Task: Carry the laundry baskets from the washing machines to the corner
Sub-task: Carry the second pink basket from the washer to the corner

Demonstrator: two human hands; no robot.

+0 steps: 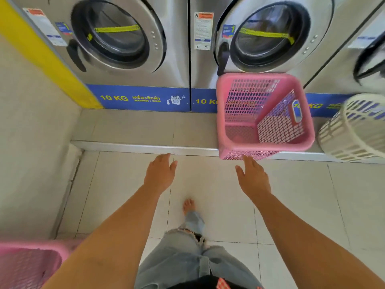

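Observation:
An empty pink square laundry basket [264,115] stands on the raised step in front of the second washing machine [268,36]. A white round basket [352,130] leans at the right edge beside it. Another pink basket [27,265] sits on the floor at the bottom left, against the wall. My left hand [159,174] is stretched forward, fingers apart, holding nothing, well left of the pink basket. My right hand [253,176] is open too, its fingertips just below the near bottom edge of that basket; I cannot tell if they touch it.
Two steel 10 KG washers, the left one [116,38], stand on a tiled step [129,147] with a metal edge. A beige wall with a yellow stripe [37,49] closes the left side. My bare foot [188,205] is on the white floor tiles.

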